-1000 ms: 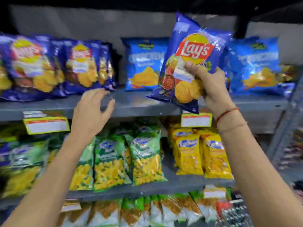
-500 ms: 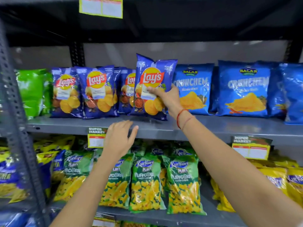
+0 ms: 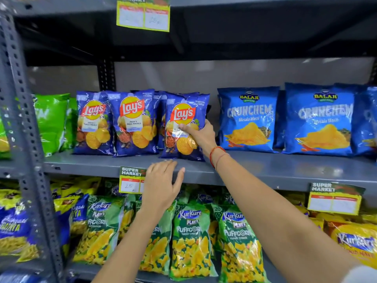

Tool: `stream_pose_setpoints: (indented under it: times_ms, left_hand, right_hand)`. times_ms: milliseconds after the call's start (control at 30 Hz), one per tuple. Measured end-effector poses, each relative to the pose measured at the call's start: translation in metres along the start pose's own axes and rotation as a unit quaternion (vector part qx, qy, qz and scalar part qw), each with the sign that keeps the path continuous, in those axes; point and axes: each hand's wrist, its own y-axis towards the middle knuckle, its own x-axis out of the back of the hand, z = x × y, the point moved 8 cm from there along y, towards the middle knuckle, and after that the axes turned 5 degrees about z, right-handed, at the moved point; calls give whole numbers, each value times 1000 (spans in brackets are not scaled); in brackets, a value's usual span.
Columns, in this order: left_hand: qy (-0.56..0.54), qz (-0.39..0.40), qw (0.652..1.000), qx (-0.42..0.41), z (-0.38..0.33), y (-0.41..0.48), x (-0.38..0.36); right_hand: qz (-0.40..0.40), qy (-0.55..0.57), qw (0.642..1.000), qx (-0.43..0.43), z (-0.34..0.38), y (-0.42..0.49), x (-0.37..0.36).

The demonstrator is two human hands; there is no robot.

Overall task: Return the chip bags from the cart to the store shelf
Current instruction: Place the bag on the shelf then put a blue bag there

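Observation:
A blue Lay's chip bag stands upright on the grey middle shelf, its bottom edge on the shelf board. My right hand grips its lower right side, thumb across the front. Two more blue Lay's bags stand in a row just to its left, with others behind. My left hand hovers open in front of the shelf edge, below the held bag, holding nothing. The cart is out of sight.
Blue Balaji Crunchem bags fill the shelf to the right, green bags to the left. Green Kurkure Puffcorn bags crowd the shelf below. A perforated steel upright stands at left. Price tags hang on shelf edges.
My right hand has carried the Lay's bag down from the air onto the middle shelf beside the other Lay's bags. My left hand stayed open near the shelf edge.

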Motion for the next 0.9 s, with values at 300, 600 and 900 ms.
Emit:
stream_pose_setpoints:
  times_ms: [300,600,900]
  left_hand:
    - [9,-34,999,-25,0,0,-1]
    - [-88,-92,991,-30,-43,-1,7]
    - [-290,-55,936,-190,-237,-76,-65]
  right_hand:
    - [-44,-78,995,41,26,-42,51]
    - [-143,-156,966,147,49,-169,184]
    - [-263,-259,929,16,-29,-308,349]
